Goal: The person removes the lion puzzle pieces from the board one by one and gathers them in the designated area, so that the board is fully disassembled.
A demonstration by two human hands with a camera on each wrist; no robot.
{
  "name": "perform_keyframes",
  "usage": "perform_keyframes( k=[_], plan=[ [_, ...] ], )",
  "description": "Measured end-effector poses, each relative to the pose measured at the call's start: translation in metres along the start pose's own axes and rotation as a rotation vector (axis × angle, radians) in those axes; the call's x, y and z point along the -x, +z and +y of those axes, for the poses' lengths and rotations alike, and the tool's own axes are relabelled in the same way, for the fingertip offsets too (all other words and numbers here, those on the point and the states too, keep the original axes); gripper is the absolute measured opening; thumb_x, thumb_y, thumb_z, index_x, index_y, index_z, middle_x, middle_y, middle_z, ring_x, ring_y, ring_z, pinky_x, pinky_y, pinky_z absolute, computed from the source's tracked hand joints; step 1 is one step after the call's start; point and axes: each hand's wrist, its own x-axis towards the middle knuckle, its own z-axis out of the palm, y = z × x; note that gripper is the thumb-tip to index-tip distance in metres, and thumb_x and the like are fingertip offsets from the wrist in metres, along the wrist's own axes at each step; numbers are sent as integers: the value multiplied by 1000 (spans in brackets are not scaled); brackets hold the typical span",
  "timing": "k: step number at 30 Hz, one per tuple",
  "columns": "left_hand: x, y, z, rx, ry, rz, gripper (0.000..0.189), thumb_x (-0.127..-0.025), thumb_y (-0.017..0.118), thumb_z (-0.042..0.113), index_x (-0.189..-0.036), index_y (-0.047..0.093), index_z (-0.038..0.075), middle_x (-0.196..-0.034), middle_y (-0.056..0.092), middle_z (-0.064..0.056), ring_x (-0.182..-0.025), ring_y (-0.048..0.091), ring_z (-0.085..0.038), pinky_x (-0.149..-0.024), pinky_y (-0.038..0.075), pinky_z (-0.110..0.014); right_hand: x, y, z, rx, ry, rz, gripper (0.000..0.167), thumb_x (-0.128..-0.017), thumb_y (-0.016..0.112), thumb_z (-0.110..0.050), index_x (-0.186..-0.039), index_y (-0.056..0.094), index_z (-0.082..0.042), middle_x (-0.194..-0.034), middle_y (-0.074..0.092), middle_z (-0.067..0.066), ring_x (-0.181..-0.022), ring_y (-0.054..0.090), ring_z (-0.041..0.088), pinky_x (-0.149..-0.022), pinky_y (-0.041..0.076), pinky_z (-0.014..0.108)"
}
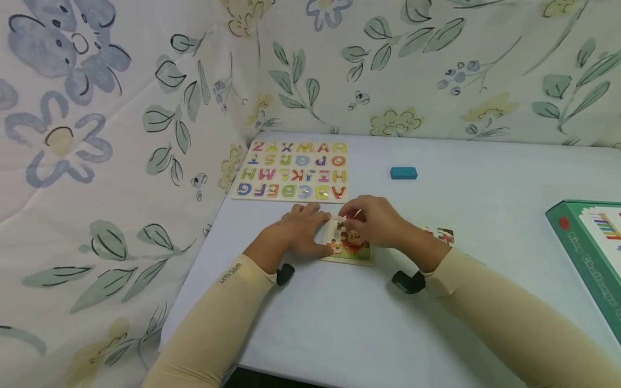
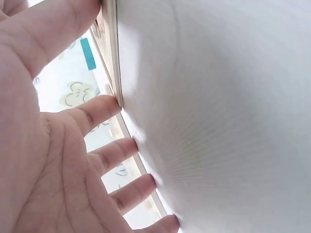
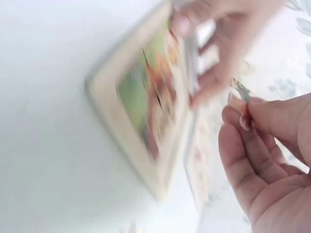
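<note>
A small wooden jigsaw board point(image 1: 346, 261) with a colourful animal picture lies on the table in front of me, partly filled with pieces. My left hand point(image 1: 303, 229) rests at its left side, fingers spread and fairly straight, thumb and fingertips against the edge. Over the board's upper part, my right hand point(image 1: 375, 221) pinches a small puzzle piece point(image 3: 239, 104) between thumb and fingers. In the right wrist view that piece is held above the board, which looks blurred there. Loose puzzle pieces point(image 1: 445, 235) lie right of the board, partly hidden by my right forearm.
Behind the board lies a wooden alphabet board point(image 1: 291, 198) with coloured letters. A blue block point(image 1: 404, 173) sits farther back to the right. At the right edge stands a green box point(image 1: 577, 253). Floral cloth point(image 1: 310, 81) hangs along the back and left.
</note>
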Motion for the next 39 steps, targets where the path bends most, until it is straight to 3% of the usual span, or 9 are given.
perform_keyframes(
  k=[7, 14, 21, 30, 35, 39],
  plan=[
    [0, 0, -2, 32, 14, -3, 89, -89, 64, 67, -162, 30, 28, -171, 15, -6, -153, 20, -39, -121, 27, -58, 37, -35, 32, 17, 119, 35, 19, -95, 75, -20, -112, 73, -12, -106, 68, 6, -97, 71, 21, -74, 57, 31],
    [2, -1, -5, 22, 5, -8, 103, -80, 72, 71, -163, 29, 26, -171, 15, -7, -152, 20, -39, -120, 29, -59, 59, -26, 51, 62, 150, -22, 7, -95, 74, -16, -101, 73, -13, -101, 68, 3, -90, 66, 18, -73, 54, 29],
    [3, 0, -4, 37, 22, 3, 108, -76, 78, 69, -162, 30, 25, -171, 16, -9, -153, 20, -39, -120, 28, -59, 62, -9, 55, 189, 169, 51, 4, -94, 74, -14, -98, 74, -14, -93, 65, 3, -86, 58, 20, -68, 50, 28],
    [3, 3, -2, 33, 22, 9, 108, -76, 77, 70, -162, 29, 26, -171, 16, -8, -153, 19, -38, -121, 26, -58, 65, -6, 56, 226, 178, 83, 5, -94, 75, -15, -98, 75, -13, -94, 67, 5, -88, 58, 23, -68, 51, 30],
    [2, 4, -1, 43, 20, 10, 108, -76, 77, 69, -162, 29, 26, -171, 16, -7, -154, 18, -38, -122, 25, -59, 57, -8, 43, 251, 138, 87, 16, -94, 74, -20, -108, 75, -12, -102, 70, 7, -93, 60, 24, -76, 55, 38],
    [0, 5, -1, 46, 12, 8, 109, -76, 78, 70, -162, 29, 26, -171, 16, -6, -154, 18, -37, -121, 26, -58, 39, -2, 25, 262, 89, 28, 31, -92, 77, -28, -119, 72, -13, -111, 67, 9, -100, 61, 27, -88, 56, 46]
  ],
)
